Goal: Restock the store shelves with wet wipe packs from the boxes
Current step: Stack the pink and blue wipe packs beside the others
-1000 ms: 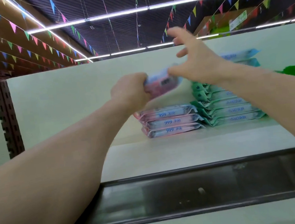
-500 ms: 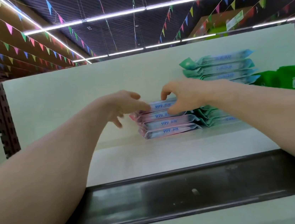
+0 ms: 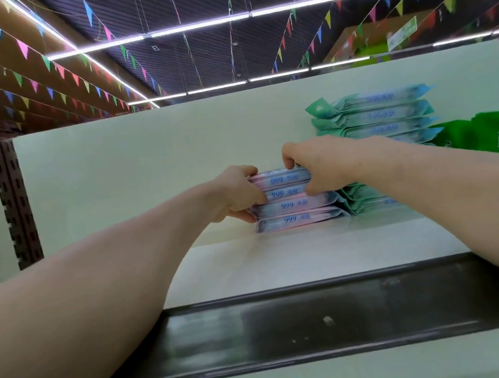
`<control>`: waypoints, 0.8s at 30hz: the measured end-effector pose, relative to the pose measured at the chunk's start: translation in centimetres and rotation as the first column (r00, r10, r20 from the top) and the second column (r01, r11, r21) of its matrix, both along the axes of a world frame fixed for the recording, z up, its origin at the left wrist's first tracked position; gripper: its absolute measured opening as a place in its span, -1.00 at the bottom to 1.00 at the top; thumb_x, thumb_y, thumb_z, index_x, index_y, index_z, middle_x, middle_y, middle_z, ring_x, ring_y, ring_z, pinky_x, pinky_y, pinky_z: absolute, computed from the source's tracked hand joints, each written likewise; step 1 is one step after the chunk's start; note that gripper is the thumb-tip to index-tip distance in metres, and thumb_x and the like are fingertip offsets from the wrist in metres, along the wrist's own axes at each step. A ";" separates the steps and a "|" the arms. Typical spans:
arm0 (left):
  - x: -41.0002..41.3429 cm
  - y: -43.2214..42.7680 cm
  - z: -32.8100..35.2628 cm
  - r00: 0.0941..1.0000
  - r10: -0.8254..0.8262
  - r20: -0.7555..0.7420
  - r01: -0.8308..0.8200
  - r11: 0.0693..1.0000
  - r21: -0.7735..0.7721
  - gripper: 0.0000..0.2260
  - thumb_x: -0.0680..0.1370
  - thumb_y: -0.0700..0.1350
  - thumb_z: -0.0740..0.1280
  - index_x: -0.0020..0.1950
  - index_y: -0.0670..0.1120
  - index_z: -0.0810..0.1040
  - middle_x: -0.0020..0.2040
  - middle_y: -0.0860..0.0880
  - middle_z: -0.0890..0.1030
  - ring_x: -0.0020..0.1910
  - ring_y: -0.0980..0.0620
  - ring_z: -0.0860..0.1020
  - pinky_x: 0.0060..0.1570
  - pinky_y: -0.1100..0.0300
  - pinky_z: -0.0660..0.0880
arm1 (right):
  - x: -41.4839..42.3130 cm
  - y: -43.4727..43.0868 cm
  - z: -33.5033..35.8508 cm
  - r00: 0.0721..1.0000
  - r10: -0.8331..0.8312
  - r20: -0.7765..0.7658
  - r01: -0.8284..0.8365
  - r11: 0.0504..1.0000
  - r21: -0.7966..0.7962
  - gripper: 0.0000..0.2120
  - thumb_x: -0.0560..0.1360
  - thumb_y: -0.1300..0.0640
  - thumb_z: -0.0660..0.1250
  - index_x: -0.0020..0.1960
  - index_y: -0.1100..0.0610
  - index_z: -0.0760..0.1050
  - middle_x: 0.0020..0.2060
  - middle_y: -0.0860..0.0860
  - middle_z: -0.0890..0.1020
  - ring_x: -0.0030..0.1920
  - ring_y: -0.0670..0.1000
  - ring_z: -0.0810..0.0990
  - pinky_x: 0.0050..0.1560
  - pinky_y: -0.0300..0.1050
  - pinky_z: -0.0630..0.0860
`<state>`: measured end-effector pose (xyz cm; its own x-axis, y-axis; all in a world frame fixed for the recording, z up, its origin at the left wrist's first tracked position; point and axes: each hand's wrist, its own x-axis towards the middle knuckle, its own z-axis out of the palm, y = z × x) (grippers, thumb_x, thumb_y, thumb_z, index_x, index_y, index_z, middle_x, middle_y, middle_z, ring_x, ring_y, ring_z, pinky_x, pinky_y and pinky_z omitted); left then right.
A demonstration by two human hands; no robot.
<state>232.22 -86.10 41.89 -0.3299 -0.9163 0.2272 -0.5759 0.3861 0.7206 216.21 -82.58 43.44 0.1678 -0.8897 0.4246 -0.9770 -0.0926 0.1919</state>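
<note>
Restocking shelf (image 3: pixel 282 260): two stacks at 12 to 1 o'clock, bare toward 9; seemingly early.
Green stack (image 3: pixel 371 115): 1 o'clock, tall.
Pink stack (image 3: pixel 295 217): four packs, 12 o'clock, placed.
Left hand (image 3: pixel 233 195): grips left end.
Right hand (image 3: pixel 327 163): pinches top packs.

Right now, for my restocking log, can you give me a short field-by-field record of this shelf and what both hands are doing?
shelf: pale board with a dark front lip
pink stack: four flat packs marked 999, near the back panel
green stack: taller, close beside the pink stack on its right
left hand: grips the pink stack's left end
right hand: pinches the right end of the upper pink packs, thumb on top
green bag: far right, past the right forearm
</note>
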 end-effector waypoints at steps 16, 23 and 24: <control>-0.7 0.4 -0.5 0.977 -0.002 0.211 0.039 0.985 -0.170 -0.54 0.59 -0.13 0.29 0.46 -0.10 0.26 0.22 -0.09 0.48 0.09 -0.10 0.59 -0.07 0.00 0.64 | -0.1 0.8 0.5 0.957 -0.085 -0.277 0.067 0.995 -0.073 -0.69 0.47 0.11 0.37 0.08 0.08 0.27 -0.09 0.02 0.52 -0.15 0.08 0.49 -0.19 -0.06 0.41; -1.0 0.3 -0.3 0.930 0.065 0.361 0.030 0.967 -0.252 -0.54 0.61 0.01 0.23 0.50 0.04 0.24 0.21 -0.07 0.50 0.05 -0.10 0.58 -0.06 -0.01 0.63 | -0.3 0.8 0.5 0.981 -0.019 -0.193 0.010 0.999 -0.043 -0.73 0.51 0.05 0.32 0.12 0.09 0.31 0.02 0.04 0.54 -0.03 0.09 0.52 -0.19 -0.08 0.38; -0.9 0.3 -0.4 0.942 0.055 0.330 0.028 0.970 -0.240 -0.55 0.62 0.04 0.19 0.51 0.05 0.24 0.23 -0.07 0.49 0.06 -0.10 0.57 -0.05 0.00 0.63 | -0.3 0.6 0.5 0.981 -0.017 -0.192 0.007 0.999 -0.052 -0.73 0.52 0.04 0.31 0.13 0.09 0.32 0.03 0.04 0.54 -0.02 0.09 0.52 -0.19 -0.08 0.37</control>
